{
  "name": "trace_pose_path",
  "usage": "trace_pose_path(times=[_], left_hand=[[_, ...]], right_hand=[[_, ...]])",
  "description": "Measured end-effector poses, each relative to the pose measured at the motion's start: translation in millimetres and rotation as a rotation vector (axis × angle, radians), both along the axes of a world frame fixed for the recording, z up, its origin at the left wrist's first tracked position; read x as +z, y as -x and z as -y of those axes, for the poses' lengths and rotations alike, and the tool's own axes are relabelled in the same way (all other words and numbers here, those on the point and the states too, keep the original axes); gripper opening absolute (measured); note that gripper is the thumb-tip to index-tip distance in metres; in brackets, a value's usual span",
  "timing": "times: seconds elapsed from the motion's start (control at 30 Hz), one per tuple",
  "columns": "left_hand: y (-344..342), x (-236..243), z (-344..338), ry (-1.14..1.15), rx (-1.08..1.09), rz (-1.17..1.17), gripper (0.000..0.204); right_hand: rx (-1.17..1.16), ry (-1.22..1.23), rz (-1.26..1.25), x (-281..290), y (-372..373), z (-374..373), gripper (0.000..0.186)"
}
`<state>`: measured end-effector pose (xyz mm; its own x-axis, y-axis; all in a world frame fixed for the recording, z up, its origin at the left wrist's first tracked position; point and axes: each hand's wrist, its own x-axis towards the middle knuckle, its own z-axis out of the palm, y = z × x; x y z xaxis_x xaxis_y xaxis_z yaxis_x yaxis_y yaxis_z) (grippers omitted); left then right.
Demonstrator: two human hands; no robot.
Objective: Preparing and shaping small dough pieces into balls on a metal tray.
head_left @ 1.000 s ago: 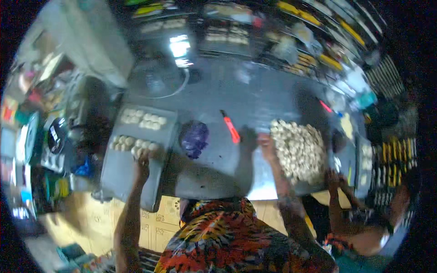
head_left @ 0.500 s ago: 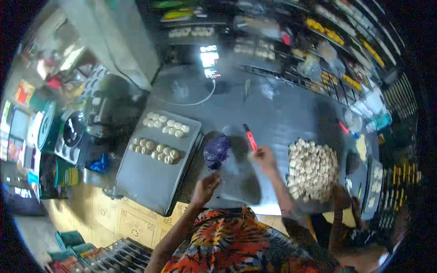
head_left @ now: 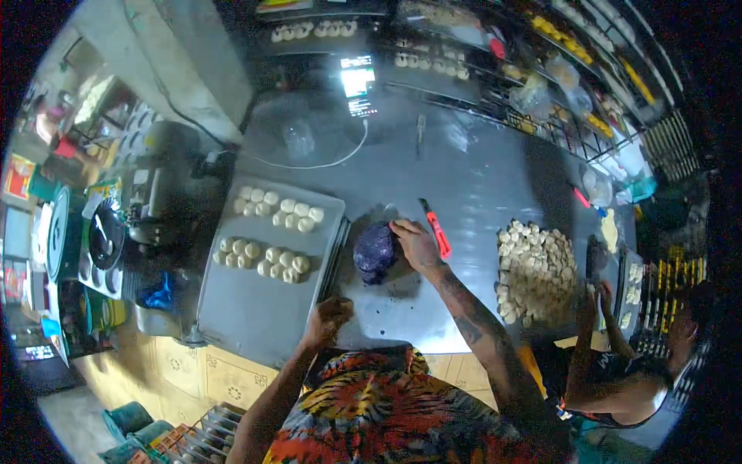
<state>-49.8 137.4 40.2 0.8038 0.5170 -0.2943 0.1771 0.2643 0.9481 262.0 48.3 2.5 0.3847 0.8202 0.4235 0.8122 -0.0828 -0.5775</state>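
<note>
A lump of dark purple paste (head_left: 375, 251) sits on the dark tabletop (head_left: 464, 174) in front of me. My right hand (head_left: 417, 246) reaches to its upper right edge, thumb and fingers pinched together against the paste. Close by on the right lies a red box cutter (head_left: 435, 230), apart from the hand. My left hand (head_left: 331, 319) is curled closed near the tray's lower right side; whatever it may hold is hidden. Pale round dough balls (head_left: 290, 207) stand in rows on the grey tray (head_left: 255, 313) to the left.
A big heap of small pale dough pieces (head_left: 536, 267) covers the table's right part. Beside it a co-worker's hands (head_left: 599, 301) are busy. A lit phone (head_left: 357, 83) with a white cable (head_left: 340, 164) stands at the back. Loaded racks (head_left: 556, 100) line the far right.
My right hand has left the red box cutter, which now lies alone, and has moved left to the purple paste. My left hand has shifted slightly left and down, its fingers more curled.
</note>
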Motion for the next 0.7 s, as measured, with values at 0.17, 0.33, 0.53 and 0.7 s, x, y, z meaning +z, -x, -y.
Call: trace_pose_path(times=[0.17, 0.33, 0.53, 0.7], left_hand=[[21.2, -15.5, 24.4, 0.253, 0.215, -0.148, 0.025], [17.9, -6.3, 73.2, 0.079, 0.182, -0.194, 0.028], [15.1, 8.3, 139.7, 0.127, 0.414, -0.207, 0.027], [28.8, -9.7, 140.2, -0.417, 0.072, -0.397, 0.028]], right_hand=[[-0.028, 0.045, -0.11, -34.2, 3.9, -0.4, 0.025], [-0.074, 0.087, 0.047, -47.8, 8.4, 7.0, 0.018], [0.038, 0.001, 0.13, -52.5, 0.5, 14.8, 0.013], [-0.005, 0.035, 0.367, -47.9, 2.7, 20.1, 0.014]])
